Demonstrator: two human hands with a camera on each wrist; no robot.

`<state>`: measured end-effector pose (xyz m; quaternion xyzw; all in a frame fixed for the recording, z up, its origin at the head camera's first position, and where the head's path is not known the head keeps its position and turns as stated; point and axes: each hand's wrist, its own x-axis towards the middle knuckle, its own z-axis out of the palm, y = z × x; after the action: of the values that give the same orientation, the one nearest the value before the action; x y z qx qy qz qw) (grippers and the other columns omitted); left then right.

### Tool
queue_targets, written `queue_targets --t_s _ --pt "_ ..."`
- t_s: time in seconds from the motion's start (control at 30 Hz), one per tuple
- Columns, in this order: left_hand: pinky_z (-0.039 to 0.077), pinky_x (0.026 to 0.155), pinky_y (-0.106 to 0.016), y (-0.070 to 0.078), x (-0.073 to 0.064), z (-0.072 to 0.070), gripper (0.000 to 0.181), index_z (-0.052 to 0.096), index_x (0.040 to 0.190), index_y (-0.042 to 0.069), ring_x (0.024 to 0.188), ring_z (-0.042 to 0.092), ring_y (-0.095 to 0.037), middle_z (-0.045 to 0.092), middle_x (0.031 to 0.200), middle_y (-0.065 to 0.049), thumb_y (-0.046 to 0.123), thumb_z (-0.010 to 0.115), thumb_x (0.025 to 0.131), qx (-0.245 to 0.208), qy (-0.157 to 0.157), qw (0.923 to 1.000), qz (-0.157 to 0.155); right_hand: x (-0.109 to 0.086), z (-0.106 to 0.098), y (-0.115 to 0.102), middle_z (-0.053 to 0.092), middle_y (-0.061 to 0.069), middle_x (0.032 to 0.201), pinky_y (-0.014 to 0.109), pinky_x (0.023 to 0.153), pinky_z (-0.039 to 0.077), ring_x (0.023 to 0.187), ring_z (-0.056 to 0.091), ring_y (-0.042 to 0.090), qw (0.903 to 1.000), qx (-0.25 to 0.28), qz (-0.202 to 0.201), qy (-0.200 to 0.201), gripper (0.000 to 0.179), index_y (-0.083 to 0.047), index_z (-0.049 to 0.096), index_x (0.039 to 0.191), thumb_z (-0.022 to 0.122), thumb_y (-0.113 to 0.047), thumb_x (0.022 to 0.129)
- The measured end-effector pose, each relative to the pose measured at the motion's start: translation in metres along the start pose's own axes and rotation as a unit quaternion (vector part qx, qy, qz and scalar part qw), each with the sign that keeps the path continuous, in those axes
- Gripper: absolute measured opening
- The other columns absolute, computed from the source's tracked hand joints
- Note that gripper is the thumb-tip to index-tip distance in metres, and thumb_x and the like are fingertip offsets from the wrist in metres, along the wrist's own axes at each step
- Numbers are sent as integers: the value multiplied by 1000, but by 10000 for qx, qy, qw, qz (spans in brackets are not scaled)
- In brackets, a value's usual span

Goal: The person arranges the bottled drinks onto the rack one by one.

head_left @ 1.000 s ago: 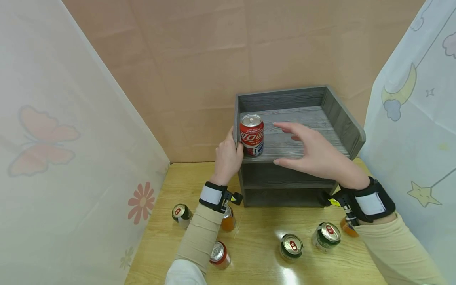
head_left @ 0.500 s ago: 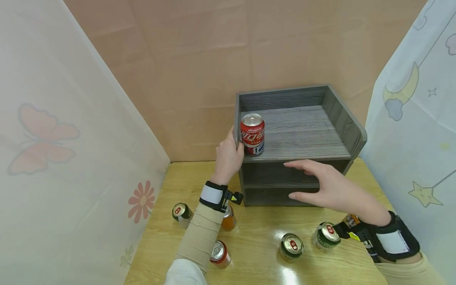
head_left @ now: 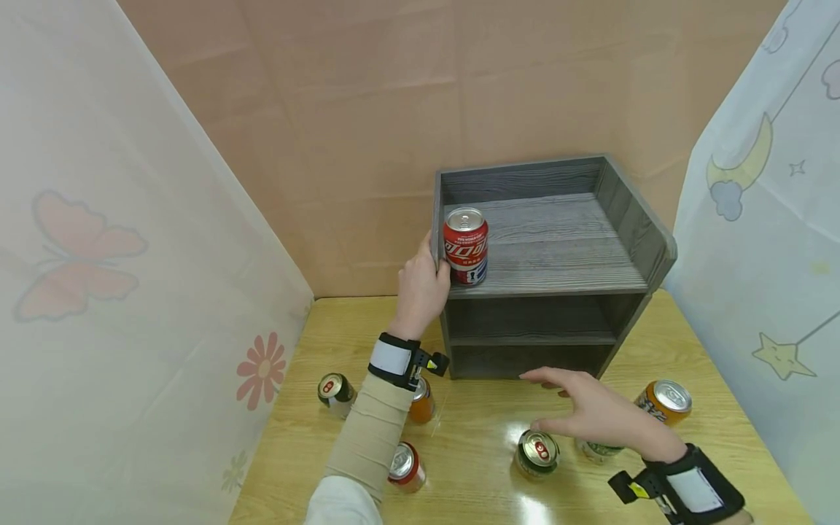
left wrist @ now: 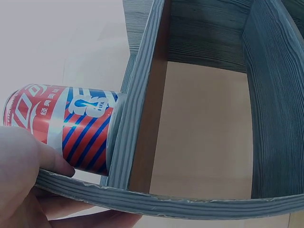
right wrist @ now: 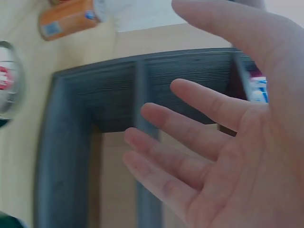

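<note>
A red cola can [head_left: 465, 248] stands upright on the top level of a grey wooden shelf [head_left: 564, 244], against its left side. My left hand [head_left: 420, 295] grips the shelf's left side panel, thumb on the inner side by the can and fingers outside, as the left wrist view shows. My right hand [head_left: 590, 412] holds nothing. Its fingers are spread, with the thumb tip over or close to a green can [head_left: 537, 456] on the table; whether they touch I cannot tell. Another green can [head_left: 599, 450] is partly hidden beneath that hand.
An orange can [head_left: 664, 401] stands right of my right hand. Left of the middle are a dark green can [head_left: 336, 395], another orange can [head_left: 422, 405] partly behind my left forearm, and a red can [head_left: 407, 467]. Patterned cloth walls flank the wooden table [head_left: 479, 408].
My right hand has come down from the shelf's top level, beside the red cola can, to the green cans on the table. My left hand keeps its hold on the side panel.
</note>
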<state>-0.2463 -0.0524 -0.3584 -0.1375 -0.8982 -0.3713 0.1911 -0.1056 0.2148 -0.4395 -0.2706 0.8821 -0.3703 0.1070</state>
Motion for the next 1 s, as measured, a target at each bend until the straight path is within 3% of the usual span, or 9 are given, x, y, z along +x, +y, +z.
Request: queue_targets --t_s 0.37,0.67,0.8,1.0 --pt "59 74 -44 0 0 0 55 40 153 -2 99 72 -31 63 133 -20 9 55 101 13 -11 10000 -7 -12 38 29 60 18 134 58 87 51 112 61 44 9979 371 368 -393 66 -4 57 140 79 -39 89" --pt "59 76 -44 -1 1 0 55 40 152 -3 100 72 -31 63 134 -20 8 56 101 23 -3 10000 22 -23 69 52 59 18 134 54 83 53 111 61 43 9931 600 696 -728 76 -1 55 140 86 -33 79" --pt "59 78 -45 -1 0 0 55 40 152 -3 101 72 -31 63 134 -20 9 56 101 44 3 10000 32 -25 81 63 63 10 130 51 86 52 116 60 40 9937 604 715 -613 78 -6 54 141 88 -34 77" --pt "59 79 -46 -1 0 -1 54 41 152 -3 101 72 -31 63 133 -20 8 56 100 55 43 9999 86 -28 98 77 66 2 124 42 86 53 110 63 27 9945 717 711 -291 80 -5 54 140 91 -32 74"
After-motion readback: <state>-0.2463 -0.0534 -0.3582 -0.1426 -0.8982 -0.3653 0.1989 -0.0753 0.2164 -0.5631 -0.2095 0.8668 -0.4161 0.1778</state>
